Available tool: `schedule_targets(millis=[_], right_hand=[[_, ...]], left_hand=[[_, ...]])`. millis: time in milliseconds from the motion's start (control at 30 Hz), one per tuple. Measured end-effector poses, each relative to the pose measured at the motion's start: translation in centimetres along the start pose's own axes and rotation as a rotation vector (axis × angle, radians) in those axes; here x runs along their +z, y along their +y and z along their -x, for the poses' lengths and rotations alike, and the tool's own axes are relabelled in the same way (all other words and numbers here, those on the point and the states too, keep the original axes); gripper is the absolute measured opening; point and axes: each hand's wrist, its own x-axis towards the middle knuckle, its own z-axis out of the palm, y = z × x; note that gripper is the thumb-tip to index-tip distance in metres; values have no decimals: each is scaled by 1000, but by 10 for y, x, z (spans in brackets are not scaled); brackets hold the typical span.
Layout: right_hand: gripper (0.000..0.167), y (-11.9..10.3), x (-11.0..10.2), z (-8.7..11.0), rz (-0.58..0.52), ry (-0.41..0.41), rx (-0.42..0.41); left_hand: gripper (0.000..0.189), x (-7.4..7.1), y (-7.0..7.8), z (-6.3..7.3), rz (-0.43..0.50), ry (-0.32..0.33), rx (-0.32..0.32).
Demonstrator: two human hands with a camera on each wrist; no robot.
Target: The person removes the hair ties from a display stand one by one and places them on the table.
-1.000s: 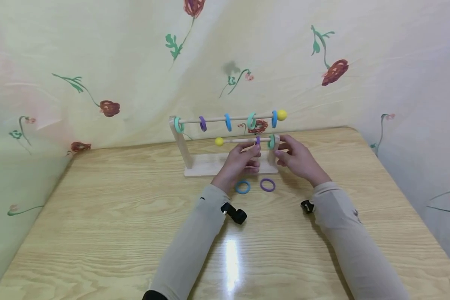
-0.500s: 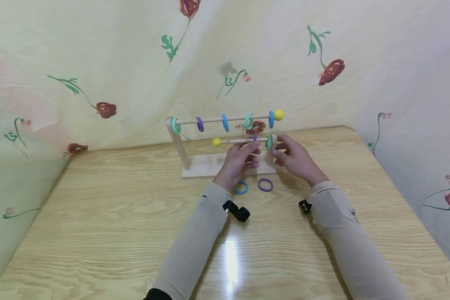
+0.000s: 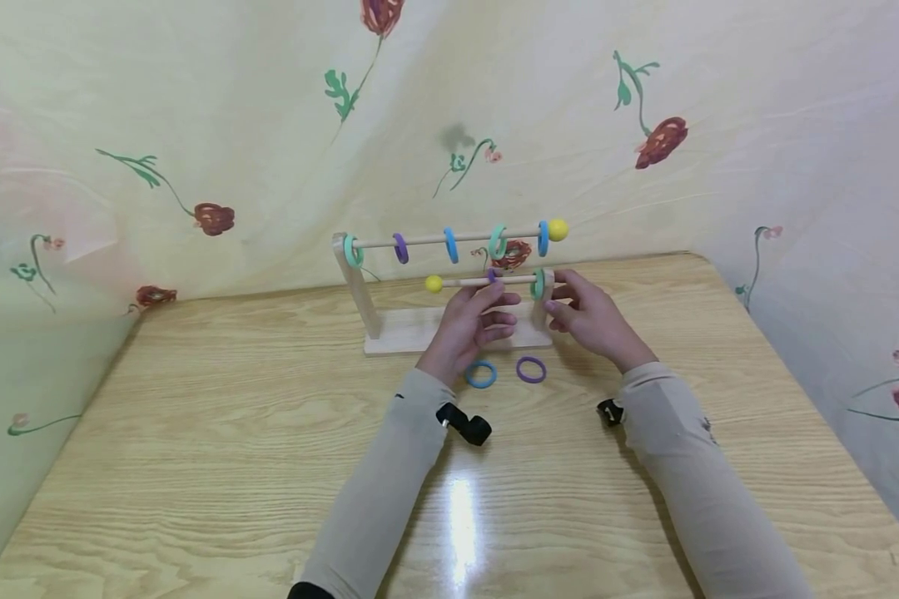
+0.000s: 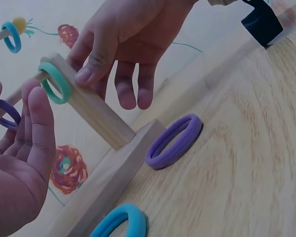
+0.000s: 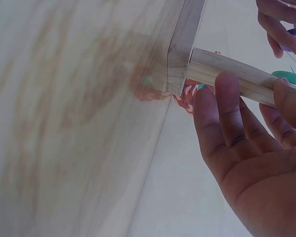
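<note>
Rings [image 3: 451, 246]: upper rod [image 3: 424, 240] five, lower rod [image 3: 515, 280] two, table [image 3: 232, 433] two.

Left forearm [image 3: 374, 482] and right forearm [image 3: 712, 482] stretch toward the desk's [image 3: 217, 457] far edge. Left hand [image 3: 466, 329]: thumb and fingertips pinching, lower fingers loosely bent. Right hand [image 3: 590, 314]: gripping, thumb opposite fingers.

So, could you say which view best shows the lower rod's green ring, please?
The left wrist view: the green ring appears large, its outline clear. The head view shows it small; the right wrist view shows only part, at the edge.
</note>
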Motion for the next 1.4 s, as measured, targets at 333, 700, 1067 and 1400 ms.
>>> schedule_targets(millis=[333, 700, 1067, 1400], right_hand=[[46, 0, 3, 3, 1, 9, 4], [47, 0, 4, 6, -2, 9, 2], [49, 1, 5, 6, 10, 13, -3], [49, 1, 5, 4, 10, 12, 0]], left_hand=[[21, -10, 4, 9, -2, 4, 26], [21, -20, 9, 13, -8, 42, 37], [30, -33, 16, 19, 16, 60, 54], [30, -44, 22, 23, -10, 78, 76]])
